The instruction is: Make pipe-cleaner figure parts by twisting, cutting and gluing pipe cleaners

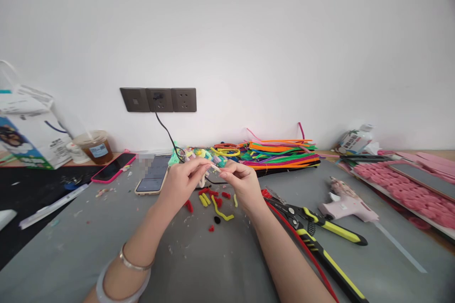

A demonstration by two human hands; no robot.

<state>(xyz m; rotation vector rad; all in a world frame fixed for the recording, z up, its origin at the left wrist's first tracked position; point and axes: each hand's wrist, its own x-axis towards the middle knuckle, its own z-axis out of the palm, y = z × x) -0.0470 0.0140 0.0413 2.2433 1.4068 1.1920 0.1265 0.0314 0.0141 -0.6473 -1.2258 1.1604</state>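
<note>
My left hand [186,177] and my right hand [243,184] meet over the grey mat [209,265], each with thumb and fingers pinched together. Between their fingertips is a short, thin, pale strip [215,167]; its exact kind is too small to make out. Below them on the mat lie cut pieces of pipe cleaner: a bent yellow piece [220,210], short yellow bits [204,200] and several red pieces [226,195]. A small black oval [217,220] lies among them. Just behind my fingers sits a heap of coloured pipe-cleaner pieces [202,153], partly hidden.
Wire strippers [313,227] and a long red pipe cleaner [305,246] lie beside my right forearm. Farther right is a pink glue gun [348,203]. Bundled pipe cleaners [284,154] lie along the wall. Two phones [152,175] [113,168] and a drink cup [94,147] are left.
</note>
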